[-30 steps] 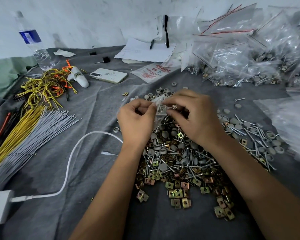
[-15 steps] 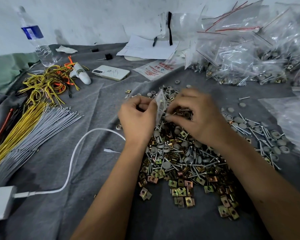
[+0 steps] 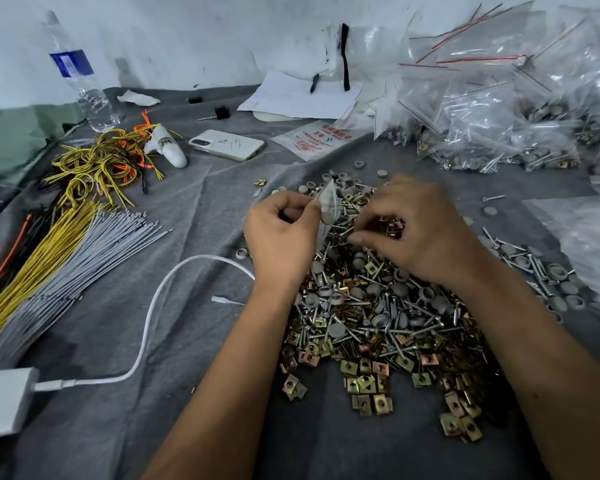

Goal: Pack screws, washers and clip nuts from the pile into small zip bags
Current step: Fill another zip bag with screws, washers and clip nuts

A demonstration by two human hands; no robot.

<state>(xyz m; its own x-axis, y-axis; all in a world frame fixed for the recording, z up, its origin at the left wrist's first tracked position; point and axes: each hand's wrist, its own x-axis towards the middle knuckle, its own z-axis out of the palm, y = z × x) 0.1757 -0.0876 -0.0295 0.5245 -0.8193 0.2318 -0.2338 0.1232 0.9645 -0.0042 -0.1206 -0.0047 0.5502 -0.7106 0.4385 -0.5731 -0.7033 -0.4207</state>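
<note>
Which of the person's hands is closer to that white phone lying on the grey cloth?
Left. The left hand pinches the small zip bag just right of and below the phone; the right hand is farther right, over the pile.

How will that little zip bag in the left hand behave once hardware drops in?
The zip bag looks thin and limp, so it will likely sag. The left hand pinches only one edge, so it may swing or slip. Pointed screws could perhaps puncture it.
</note>
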